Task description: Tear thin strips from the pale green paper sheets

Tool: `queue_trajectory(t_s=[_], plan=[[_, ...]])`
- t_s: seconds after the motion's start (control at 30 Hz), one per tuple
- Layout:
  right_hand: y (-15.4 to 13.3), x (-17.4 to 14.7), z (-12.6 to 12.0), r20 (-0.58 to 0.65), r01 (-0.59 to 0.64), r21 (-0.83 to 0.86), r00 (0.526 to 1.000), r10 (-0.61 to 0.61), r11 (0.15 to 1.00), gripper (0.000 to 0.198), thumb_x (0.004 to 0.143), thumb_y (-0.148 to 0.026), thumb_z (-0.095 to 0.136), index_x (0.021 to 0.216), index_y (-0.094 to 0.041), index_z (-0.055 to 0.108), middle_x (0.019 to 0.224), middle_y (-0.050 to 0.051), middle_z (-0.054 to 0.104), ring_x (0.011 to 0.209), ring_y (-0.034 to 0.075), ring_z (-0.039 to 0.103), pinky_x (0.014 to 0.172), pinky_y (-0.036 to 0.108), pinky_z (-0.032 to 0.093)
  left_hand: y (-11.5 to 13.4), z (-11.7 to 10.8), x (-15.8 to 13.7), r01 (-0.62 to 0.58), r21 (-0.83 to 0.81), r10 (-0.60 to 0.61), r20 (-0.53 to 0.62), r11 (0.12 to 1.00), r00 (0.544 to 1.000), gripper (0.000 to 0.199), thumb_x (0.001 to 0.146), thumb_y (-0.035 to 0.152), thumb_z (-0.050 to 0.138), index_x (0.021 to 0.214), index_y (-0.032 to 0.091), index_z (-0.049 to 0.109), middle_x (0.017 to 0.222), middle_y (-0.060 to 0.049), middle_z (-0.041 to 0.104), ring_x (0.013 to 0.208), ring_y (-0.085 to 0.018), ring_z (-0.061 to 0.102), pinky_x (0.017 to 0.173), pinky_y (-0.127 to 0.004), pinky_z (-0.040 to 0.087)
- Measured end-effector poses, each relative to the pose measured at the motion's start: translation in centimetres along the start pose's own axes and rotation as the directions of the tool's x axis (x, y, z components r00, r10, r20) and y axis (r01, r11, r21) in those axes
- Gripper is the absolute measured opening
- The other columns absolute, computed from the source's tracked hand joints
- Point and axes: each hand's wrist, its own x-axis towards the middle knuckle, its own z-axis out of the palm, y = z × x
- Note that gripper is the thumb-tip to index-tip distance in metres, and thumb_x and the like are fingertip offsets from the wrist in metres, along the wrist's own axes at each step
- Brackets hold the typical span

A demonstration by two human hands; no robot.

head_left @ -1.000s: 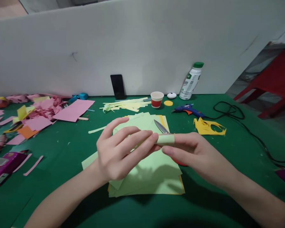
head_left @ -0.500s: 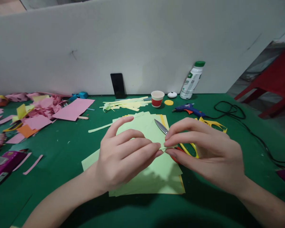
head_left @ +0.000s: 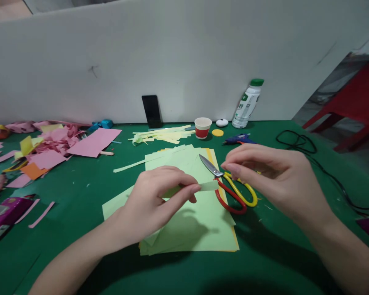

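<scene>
Pinching a green strip (head_left: 209, 186) between thumb and fingers of the left hand (head_left: 160, 200), above a pile of green paper (head_left: 215, 241). Holding the strip with its free end pointing right, in front of the handles of the scissors (head_left: 219, 173); cannot tell if touching them. Holding the right hand (head_left: 276, 176) apart from the strip, to its right and above the table (head_left: 80, 196), with thumb and fingertips drawn close together; cannot tell if meeting or if gripping anything.

Can see the scissors lying on the pile with blades together, pointing far and left, and with red and yellow handles reaching past the right edge. Beyond the pile, can see pale strips (head_left: 166, 134) in a heap, just left of a red and white cup (head_left: 202, 128). To the right of that cup, can make out a yellow disc (head_left: 217, 132), a white oval thing (head_left: 222, 122) and a bottle (head_left: 247, 104) leaning on the wall (head_left: 172, 49). Also see a phone (head_left: 151, 110) propped there, behind the heap. Can see only part of the glue gun (head_left: 235, 139), past the right hand. On the left, can see pink scraps (head_left: 58, 139), an orange piece (head_left: 35, 171) and, nearer, a purple device (head_left: 7, 217).
</scene>
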Motion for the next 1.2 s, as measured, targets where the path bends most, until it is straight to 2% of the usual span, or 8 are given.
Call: queue_trajectory(t_s=[0.13,0.3,0.57,0.67,0.8,1.03,1.13,1.2], plan=[[-0.5,-0.3,0.6,0.178,-0.018,0.071,0.984,0.005,0.997,0.010,0.077,-0.022,0.057,0.069,-0.019,0.061,0.069,-0.001,0.063,0.060,0.010,0.055,0.050,0.021,0.042,0.0,0.2,0.1,0.021,-0.016,-0.021,0.025,1.000,0.999,0.011,0.081,0.015,0.053,0.075,0.017,0.063,0.062,0.003,0.065,0.057,-0.008,0.057,0.062,-0.019,0.048],[-0.4,-0.1,0.4,0.130,-0.140,-0.026,0.981,0.143,0.990,0.015,0.077,-0.026,0.056,0.065,-0.019,0.059,0.060,-0.001,0.058,0.053,0.010,0.050,0.045,0.022,0.037,-0.5,0.1,0.6,0.133,-0.033,-0.130,0.101,0.990,0.986,0.016,0.082,0.018,0.052,0.072,0.018,0.065,0.066,0.002,0.067,0.061,-0.010,0.060,0.057,-0.019,0.046],[2.9,1.7,-2.2,0.234,-0.404,0.049,0.894,0.383,0.913,0.028,0.070,-0.045,0.061,0.066,-0.017,0.058,0.056,-0.002,0.052,0.052,0.009,0.046,0.050,0.023,0.038,-2.5,-0.8,1.8,0.484,-0.110,-0.415,0.371,0.868,0.830,0.026,0.082,0.035,0.051,0.072,0.017,0.067,0.073,0.001,0.070,0.068,-0.010,0.061,0.060,-0.018,0.043],[3.9,2.1,-3.1,0.224,-0.446,0.050,0.877,0.425,0.894,0.029,0.069,-0.047,0.061,0.068,-0.018,0.058,0.056,-0.003,0.052,0.053,0.009,0.045,0.052,0.024,0.037,-3.1,-1.1,2.0,0.544,-0.109,-0.457,0.421,0.832,0.784,0.025,0.081,0.037,0.052,0.074,0.017,0.067,0.071,0.001,0.070,0.061,-0.009,0.056,0.052,-0.018,0.038],[4.6,2.4,-4.1,0.206,-0.483,0.010,0.858,0.470,0.876,0.033,0.065,-0.050,0.062,0.066,-0.018,0.057,0.056,-0.002,0.051,0.054,0.010,0.044,0.054,0.026,0.036,-3.7,-1.3,2.0,0.564,-0.118,-0.457,0.462,0.817,0.760,0.025,0.079,0.037,0.052,0.071,0.018,0.066,0.068,0.002,0.069,0.050,-0.007,0.045,0.045,-0.018,0.030],[6.4,2.5,-5.6,0.210,-0.432,-0.155,0.864,0.457,0.888,0.029,0.074,-0.050,0.053,0.071,-0.021,0.058,0.066,0.002,0.057,0.060,0.012,0.051,0.054,0.027,0.038,-4.1,-1.2,2.0,0.577,-0.097,-0.465,0.493,0.811,0.735,0.028,0.079,0.041,0.050,0.074,0.018,0.065,0.068,0.001,0.068,0.052,-0.008,0.046,0.047,-0.020,0.030],[6.8,2.1,-5.2,0.209,-0.335,-0.382,0.877,0.434,0.861,0.034,0.076,-0.050,0.049,0.088,-0.021,0.061,0.093,0.007,0.063,0.080,0.022,0.057,0.061,0.033,0.043,-3.8,-0.8,2.0,0.573,-0.070,-0.461,0.517,0.817,0.721,0.029,0.079,0.041,0.049,0.074,0.017,0.065,0.071,0.000,0.068,0.054,-0.009,0.048,0.048,-0.021,0.031],[6.2,1.7,-4.3,0.228,-0.189,-0.458,0.919,0.321,0.868,0.039,0.079,-0.047,0.047,0.104,-0.021,0.059,0.112,0.008,0.059,0.101,0.027,0.053,0.077,0.040,0.042,-3.6,-0.4,1.9,0.563,-0.074,-0.443,0.536,0.823,0.719,0.029,0.079,0.040,0.049,0.074,0.017,0.065,0.071,-0.001,0.068,0.058,-0.011,0.053,0.051,-0.021,0.034]])
